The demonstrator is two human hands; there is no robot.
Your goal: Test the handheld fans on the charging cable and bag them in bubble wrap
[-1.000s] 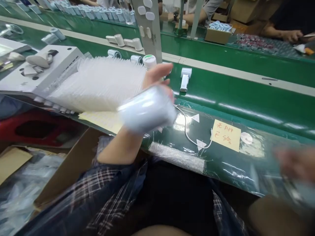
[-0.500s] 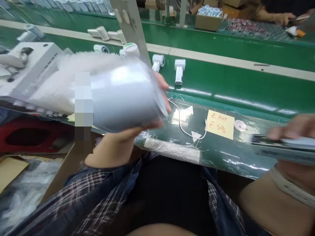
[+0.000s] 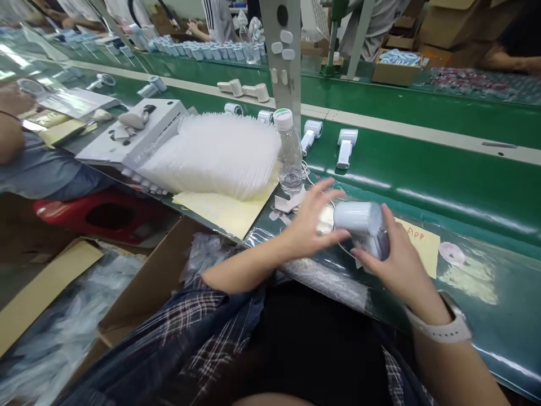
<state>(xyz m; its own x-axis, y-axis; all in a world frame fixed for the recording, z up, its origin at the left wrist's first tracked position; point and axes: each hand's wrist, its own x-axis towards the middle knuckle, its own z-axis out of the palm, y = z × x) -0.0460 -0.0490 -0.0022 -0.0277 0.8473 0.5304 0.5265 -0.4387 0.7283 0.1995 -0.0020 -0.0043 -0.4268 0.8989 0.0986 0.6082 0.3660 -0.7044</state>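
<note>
White plastic device [image 3: 359, 225] on its side on desk [image 3: 486, 293], near front edge, over yellow note [image 3: 425, 248]. My right hand [image 3: 397, 265] cups its lower end, fingers [image 3: 366, 260] curled round it. My left hand [image 3: 310, 223] just beside barrel end, fingers spread, holding nothing, maybe touching. Judging: unit picked and laid down for checking; handling itself just starting. Body smooth, pale, glossy, short barrel with handle; face hidden.

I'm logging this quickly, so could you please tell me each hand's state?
Left hand: open, fingers spread beside the white device.
Right hand: holding the white device.
</note>
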